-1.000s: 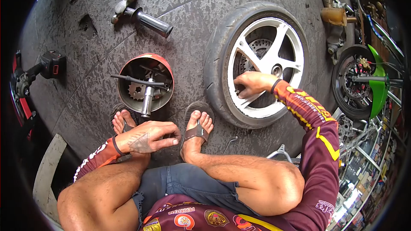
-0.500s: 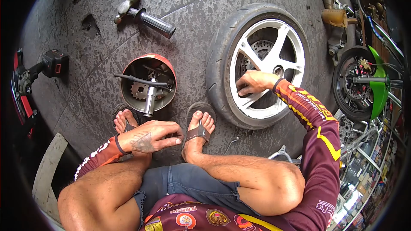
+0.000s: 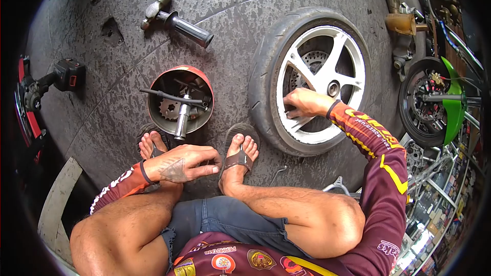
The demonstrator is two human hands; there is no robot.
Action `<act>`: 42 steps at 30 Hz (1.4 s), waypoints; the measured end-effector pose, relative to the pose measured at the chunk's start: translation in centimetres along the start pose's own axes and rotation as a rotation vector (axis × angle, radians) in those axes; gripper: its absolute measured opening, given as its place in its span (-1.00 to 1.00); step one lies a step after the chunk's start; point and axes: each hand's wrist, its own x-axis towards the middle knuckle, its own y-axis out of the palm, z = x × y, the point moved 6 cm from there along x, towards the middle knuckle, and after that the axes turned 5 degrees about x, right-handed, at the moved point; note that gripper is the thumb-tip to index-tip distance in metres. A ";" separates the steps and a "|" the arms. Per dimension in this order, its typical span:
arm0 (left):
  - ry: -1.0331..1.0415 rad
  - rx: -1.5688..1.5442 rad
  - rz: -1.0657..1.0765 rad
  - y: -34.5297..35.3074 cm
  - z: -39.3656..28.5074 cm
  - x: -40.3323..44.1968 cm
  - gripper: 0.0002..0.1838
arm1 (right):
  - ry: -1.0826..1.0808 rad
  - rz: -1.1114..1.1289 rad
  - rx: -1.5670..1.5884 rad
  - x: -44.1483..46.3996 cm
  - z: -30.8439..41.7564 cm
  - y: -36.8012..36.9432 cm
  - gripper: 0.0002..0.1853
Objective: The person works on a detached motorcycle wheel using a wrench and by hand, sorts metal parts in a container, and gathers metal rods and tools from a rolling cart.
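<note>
Right hand: our right hand reaches to the near-left part of the wheel, its fingers bent at the inner edge of the white rim, beside a spoke. We cannot tell whether the fingertips are clamped on anything, as the hand hides them.

Left hand: our left hand hangs in front of the left knee, fingers loosely curled, thumb a little apart, nothing seen in the gap.

Motorcycle wheel: the wheel with its tyre lies on the floor, ahead and to the right of our feet.

Direction: its spoked face looks up at us; being round, it has no true long axis, though its outline looks longer running away from us. The axle line through the hub rises towards us. The brake disc shows beneath the spokes.

Work at the rim: we judge this to be handling or feeling by one hand. Any move there calls for bent fingers that clear the spokes.

Red-rimmed tin: the tin stands ahead of our left foot, holding a sprocket and a socket tool.

Hammer: the hammer lies beyond the tin.

Edges: a cordless power tool sits at left; a green fender shows at right.
</note>
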 end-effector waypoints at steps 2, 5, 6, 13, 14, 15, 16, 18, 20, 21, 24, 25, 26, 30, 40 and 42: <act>0.004 -0.006 -0.003 0.2 0.2 -0.1 -0.62 | -0.062 -0.132 0.016 -0.4 0.2 -0.2 -0.64; 0.001 -0.010 -0.008 0.2 0.3 0.0 -0.63 | -0.018 -0.075 0.082 -0.6 0.0 -0.1 -0.65; -0.005 -0.010 0.004 0.3 0.3 0.0 -0.63 | -0.015 -0.078 0.086 -0.5 -0.2 0.1 -0.65; -0.012 -0.008 0.016 0.3 0.4 -0.1 -0.62 | -0.026 -0.037 0.001 -0.1 -0.1 0.3 -0.60; -0.010 -0.001 0.013 0.4 0.5 -0.1 -0.62 | -0.062 -0.109 0.005 -0.3 0.2 0.1 -0.64; -0.007 0.007 0.008 0.4 0.6 0.0 -0.62 | -0.098 -0.182 0.007 -0.4 0.4 -0.4 -0.67; -0.008 0.003 0.006 0.4 0.5 0.0 -0.62 | -0.098 -0.178 0.006 -0.4 0.2 -0.4 -0.67; -0.009 -0.003 0.003 0.3 0.4 0.0 -0.61 | -0.018 -0.032 -0.003 -0.1 -0.7 0.3 -0.60; -0.008 0.004 0.003 0.4 0.4 0.1 -0.61 | -0.004 0.011 0.022 -0.2 -0.8 0.2 -0.59; -0.008 0.007 0.001 0.5 0.4 0.2 -0.61 | 0.008 0.060 0.047 -0.2 -0.7 0.2 -0.59; -0.010 0.002 -0.005 0.4 0.4 0.2 -0.62 | 0.003 0.050 -0.005 0.1 -0.1 -0.3 -0.60; -0.012 0.001 -0.003 0.4 0.4 0.1 -0.62 | -0.008 0.022 -0.052 0.2 0.0 -0.3 -0.61; -0.012 0.002 -0.007 0.4 0.5 0.1 -0.62 | -0.007 0.024 -0.051 0.1 0.1 -0.1 -0.61; -0.013 -0.008 -0.010 0.4 0.5 0.2 -0.61 | 0.055 -0.043 -0.082 -0.3 0.2 -0.5 -0.62; -0.004 0.001 -0.015 0.2 0.2 0.2 -0.62 | 0.022 0.093 -0.022 0.1 -0.2 -0.3 -0.68; -0.010 -0.012 -0.014 0.3 0.4 0.1 -0.61 | -0.011 0.019 -0.045 0.0 -0.2 -0.2 -0.68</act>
